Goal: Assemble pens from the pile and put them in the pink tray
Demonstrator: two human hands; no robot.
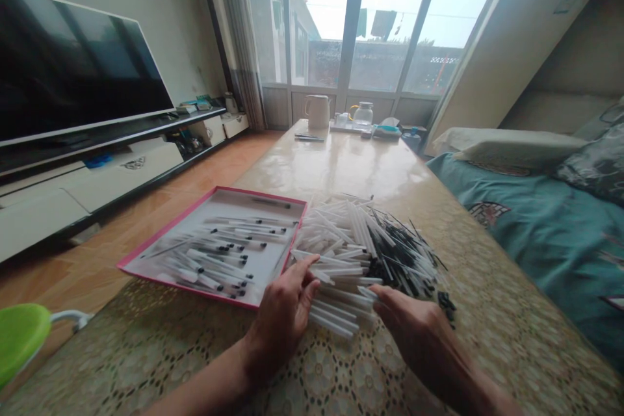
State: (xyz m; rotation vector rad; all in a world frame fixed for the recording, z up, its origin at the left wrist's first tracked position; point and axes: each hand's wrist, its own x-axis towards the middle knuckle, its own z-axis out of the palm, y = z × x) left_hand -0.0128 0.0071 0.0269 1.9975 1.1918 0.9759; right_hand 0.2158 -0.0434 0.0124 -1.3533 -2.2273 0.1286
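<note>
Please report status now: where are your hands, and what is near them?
Left hand on pile of white plastic tubes. Right hand at pile's near edge. Pink-rimmed tray of black-tipped tubes beside pile.

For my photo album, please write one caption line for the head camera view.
Left hand and right hand touch heaped white plastic tubes on a table, beside a pink-rimmed tray of black-tipped tubes.
</note>
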